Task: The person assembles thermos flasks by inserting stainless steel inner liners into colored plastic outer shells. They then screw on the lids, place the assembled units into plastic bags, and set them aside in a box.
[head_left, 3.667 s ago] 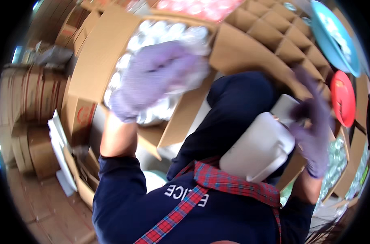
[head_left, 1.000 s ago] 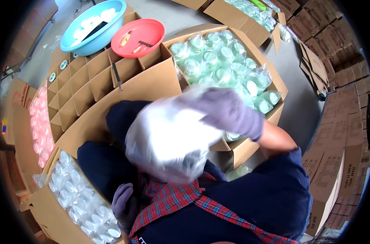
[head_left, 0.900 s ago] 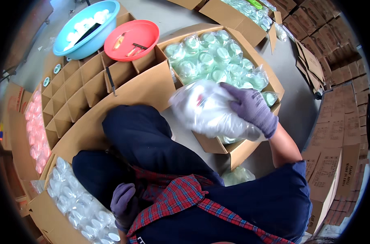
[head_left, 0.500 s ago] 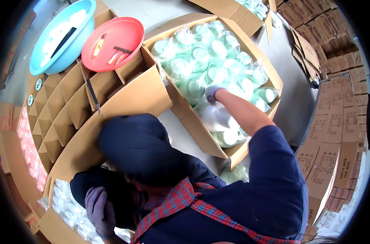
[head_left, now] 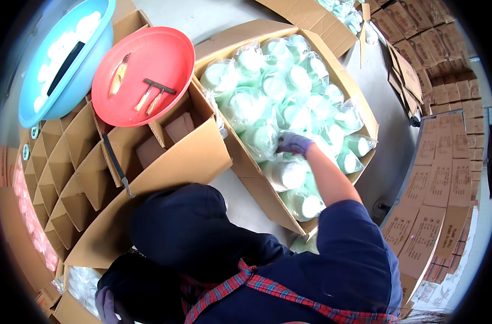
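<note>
My right hand (head_left: pixel 294 143), in a purple-grey glove, reaches into a carton (head_left: pixel 257 186) filled with pale green jar-like pieces (head_left: pixel 273 86), each in a clear plastic bag. Its curled fingers close on the clear plastic bag (head_left: pixel 287 174) of one piece near the carton's near side. At the lower left my left hand (head_left: pixel 109 308), gloved alike, has fingers stretched out beside dark cloth, with nothing seen in them. The picture's lower edge cuts part of it off. Near it lie clear-wrapped pieces (head_left: pixel 83 286) in another carton.
A divided carton (head_left: pixel 194 146) stands at the left with a dark-bladed tool (head_left: pixel 115 164) across it. A red basin (head_left: pixel 149 59) holding small tools and a blue basin (head_left: pixel 97 65) rest on top. Pink pieces (head_left: pixel 32 221) lie far left. Stacked cartons (head_left: pixel 429 178) line the right.
My right hand has shifted slightly right and down in the carton, and the bagged piece below it is no longer blurred. My left hand has dropped toward the lower left, its fingers straighter.
</note>
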Available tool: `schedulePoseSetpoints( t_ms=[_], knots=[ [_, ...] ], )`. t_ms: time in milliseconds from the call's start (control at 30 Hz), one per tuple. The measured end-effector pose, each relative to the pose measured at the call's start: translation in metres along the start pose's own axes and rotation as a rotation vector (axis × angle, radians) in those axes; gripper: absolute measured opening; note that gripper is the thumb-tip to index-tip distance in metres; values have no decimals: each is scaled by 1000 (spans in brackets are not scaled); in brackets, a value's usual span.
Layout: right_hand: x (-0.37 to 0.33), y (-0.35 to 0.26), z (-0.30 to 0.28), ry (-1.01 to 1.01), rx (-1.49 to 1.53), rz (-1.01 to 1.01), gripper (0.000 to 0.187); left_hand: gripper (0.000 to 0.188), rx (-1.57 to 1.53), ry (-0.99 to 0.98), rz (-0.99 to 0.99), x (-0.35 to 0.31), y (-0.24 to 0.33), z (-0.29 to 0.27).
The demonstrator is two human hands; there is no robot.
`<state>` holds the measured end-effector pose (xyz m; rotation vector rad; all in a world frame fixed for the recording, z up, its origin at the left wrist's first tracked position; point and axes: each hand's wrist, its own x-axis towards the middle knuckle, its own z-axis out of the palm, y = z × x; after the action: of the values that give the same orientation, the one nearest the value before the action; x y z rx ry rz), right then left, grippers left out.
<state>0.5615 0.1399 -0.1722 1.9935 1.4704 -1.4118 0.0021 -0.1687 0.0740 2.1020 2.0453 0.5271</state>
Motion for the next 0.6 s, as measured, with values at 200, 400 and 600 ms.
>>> schedulePoseSetpoints(
  t_ms=[200,400,600],
  knots=[
    [-74,-42,4,575,-546,-392,79,29,60,-38,-60,6,-37,22],
    [-90,-1,-51,1221,515,-660,24,27,67,-48,15,7,-36,7],
    [-146,45,-18,1042,-310,-255,34,29,-7,13,-64,-22,-51,21]
  ],
)
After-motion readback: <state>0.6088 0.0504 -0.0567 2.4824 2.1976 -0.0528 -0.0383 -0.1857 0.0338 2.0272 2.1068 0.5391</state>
